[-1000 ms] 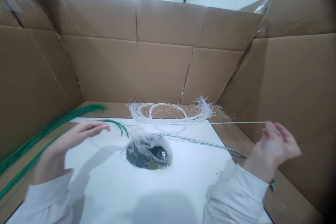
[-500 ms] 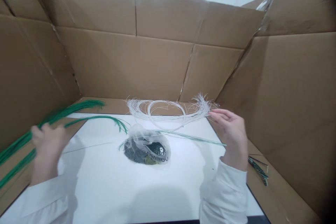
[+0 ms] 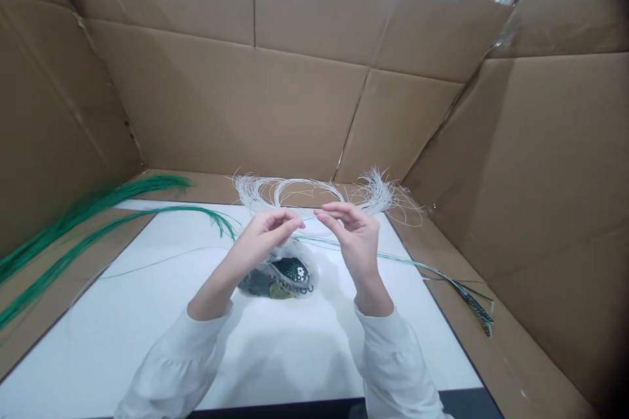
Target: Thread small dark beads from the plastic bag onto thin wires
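My left hand and my right hand are close together over the middle of the table, thumbs and fingertips pinched and facing each other. A faint thin white strand seems to run between the fingertips; most of it is too fine to make out. Just behind the hands lies a loose coil of white strands, frayed at both ends. Below them a clear plastic bag holds dark, beaded-looking contents, partly covered by my left wrist.
Two bundles of green strands lie along the left side. Thin green strands cross to the right and end in a dark braided piece on the cardboard. Cardboard walls surround the white table at the back and sides.
My left hand has moved right from the green bundles to the centre. My right hand has moved left, away from the frayed end of the white coil. The view has tilted slightly downward.
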The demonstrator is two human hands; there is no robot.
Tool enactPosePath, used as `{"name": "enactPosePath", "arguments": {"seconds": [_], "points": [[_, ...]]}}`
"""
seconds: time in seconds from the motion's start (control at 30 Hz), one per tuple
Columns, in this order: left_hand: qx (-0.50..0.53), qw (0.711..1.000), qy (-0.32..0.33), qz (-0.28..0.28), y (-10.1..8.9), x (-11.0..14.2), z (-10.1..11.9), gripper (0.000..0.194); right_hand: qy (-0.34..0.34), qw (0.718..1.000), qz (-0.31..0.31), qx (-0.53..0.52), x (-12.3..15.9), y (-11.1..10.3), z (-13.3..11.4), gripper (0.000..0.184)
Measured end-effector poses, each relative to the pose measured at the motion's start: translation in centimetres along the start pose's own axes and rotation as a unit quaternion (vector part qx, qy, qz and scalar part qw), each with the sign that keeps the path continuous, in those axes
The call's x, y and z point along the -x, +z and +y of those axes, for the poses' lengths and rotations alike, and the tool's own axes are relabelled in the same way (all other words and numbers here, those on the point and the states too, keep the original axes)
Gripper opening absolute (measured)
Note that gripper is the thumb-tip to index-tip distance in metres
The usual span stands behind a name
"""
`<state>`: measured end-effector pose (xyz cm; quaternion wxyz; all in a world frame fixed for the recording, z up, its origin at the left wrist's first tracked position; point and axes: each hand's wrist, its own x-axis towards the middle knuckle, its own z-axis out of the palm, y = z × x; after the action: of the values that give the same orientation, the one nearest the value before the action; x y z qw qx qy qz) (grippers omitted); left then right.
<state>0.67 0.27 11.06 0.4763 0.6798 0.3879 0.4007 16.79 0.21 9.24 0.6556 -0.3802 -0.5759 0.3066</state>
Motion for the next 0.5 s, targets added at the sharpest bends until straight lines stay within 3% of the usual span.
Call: {"name": "enactPosePath", "arguments": {"seconds": [0.17,0.23,0.3,0.37,0.43,0.5], "points": [[-0.043,0.998,0.005,0.052,-0.4,-0.3,-0.3,0.027,0.048,0.997,-0.056,0.016,-0.5,-0.2,0.1,0.016],[-0.062,0.995,0.003,0.077,-0.6,-0.4,-0.4,0.027,0.053,0.990,-0.120,0.053,-0.8,-0.6,0.2,0.024],[-0.077,0.992,0.007,0.103,-1.0,-0.5,-0.6,0.027,0.053,0.963,-0.218,0.149,-1.1,-1.1,0.8,0.022],[-0.090,0.989,0.015,0.120,-1.3,-0.5,-0.9,0.026,0.064,0.889,-0.332,0.309,-1.3,-1.3,2.2,0.011],[-0.102,0.986,0.018,0.130,-1.5,-0.6,-1.2,0.026,0.098,0.769,-0.424,0.469,-1.1,-0.9,4.1,0.007],[-0.111,0.984,0.016,0.136,-1.6,-0.6,-1.3,0.026,0.124,0.724,-0.450,0.508,-0.7,0.0,6.4,0.008]]}}
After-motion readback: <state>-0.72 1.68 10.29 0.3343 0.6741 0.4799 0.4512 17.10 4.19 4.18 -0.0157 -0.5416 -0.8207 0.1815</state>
